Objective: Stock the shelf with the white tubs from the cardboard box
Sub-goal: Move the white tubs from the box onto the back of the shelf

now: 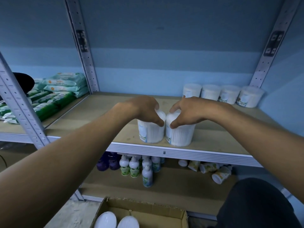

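Observation:
Two white tubs stand side by side near the front edge of the wooden shelf (105,119). My left hand (144,109) grips the top of the left tub (151,133). My right hand (185,111) grips the top of the right tub (180,135). Both tubs rest upright on the board and touch each other. Several more white tubs (222,94) stand in a row at the back right of the same shelf. The cardboard box (148,209) sits open on the floor below, with two white tub lids (115,220) showing inside.
Green and pale wipe packs (56,92) fill the neighbouring shelf on the left. Perforated metal uprights (82,45) frame the bay. The lower shelf holds upright bottles (136,165) and toppled cups (213,170). My dark-clad knee (256,204) is at the lower right.

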`<state>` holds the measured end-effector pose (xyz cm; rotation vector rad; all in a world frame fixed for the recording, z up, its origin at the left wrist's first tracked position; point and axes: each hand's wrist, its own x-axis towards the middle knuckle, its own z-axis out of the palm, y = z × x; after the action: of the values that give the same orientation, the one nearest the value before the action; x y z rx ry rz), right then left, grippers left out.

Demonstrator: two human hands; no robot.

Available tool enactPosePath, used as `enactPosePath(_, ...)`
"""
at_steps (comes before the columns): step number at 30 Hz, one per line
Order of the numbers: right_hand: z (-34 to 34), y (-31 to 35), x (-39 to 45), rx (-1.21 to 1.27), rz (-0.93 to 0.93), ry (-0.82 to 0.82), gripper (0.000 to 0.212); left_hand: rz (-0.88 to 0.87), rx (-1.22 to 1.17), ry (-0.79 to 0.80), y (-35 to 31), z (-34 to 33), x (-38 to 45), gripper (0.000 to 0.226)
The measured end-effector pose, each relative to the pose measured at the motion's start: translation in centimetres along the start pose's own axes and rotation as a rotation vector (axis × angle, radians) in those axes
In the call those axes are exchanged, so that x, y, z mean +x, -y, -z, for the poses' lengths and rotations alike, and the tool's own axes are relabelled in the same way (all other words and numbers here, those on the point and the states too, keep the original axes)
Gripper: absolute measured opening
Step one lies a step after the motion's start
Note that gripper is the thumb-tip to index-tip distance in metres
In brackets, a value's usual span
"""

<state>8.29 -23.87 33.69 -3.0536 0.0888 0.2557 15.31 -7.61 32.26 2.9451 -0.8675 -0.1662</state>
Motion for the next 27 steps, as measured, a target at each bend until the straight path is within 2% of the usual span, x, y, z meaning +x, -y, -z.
enactPosePath(3, 0.1, 0.0, -0.1, -0.003, -0.014, 0.003, 0.078, 0.006, 0.002, 0.012, -0.1, 0.4, -0.1, 0.084)
enactPosePath(7, 0.0, 0.4, -0.6, -0.006, -0.02, -0.084, 0.081, -0.008, -0.005, 0.007, -0.3, 0.7, -0.6, 0.089)
enactPosePath(15, -2.3, 0.9, -2.6, -0.056, 0.003, -0.242, 0.06, -0.075, 0.082, -0.133, -0.7, -0.6, -2.6, 0.064)
enactPosePath(18, -2.7, 1.0, -2.8, -0.087, 0.01, -0.301, 0.056, -0.064, 0.074, -0.165, -0.6, -1.2, -2.4, 0.06)
enactPosePath(27, -2.5, 1.1, -0.5, -0.132, 0.019, -0.33, 0.039, -0.045, 0.06, -0.191, 0.0, -1.5, -0.2, 0.056)
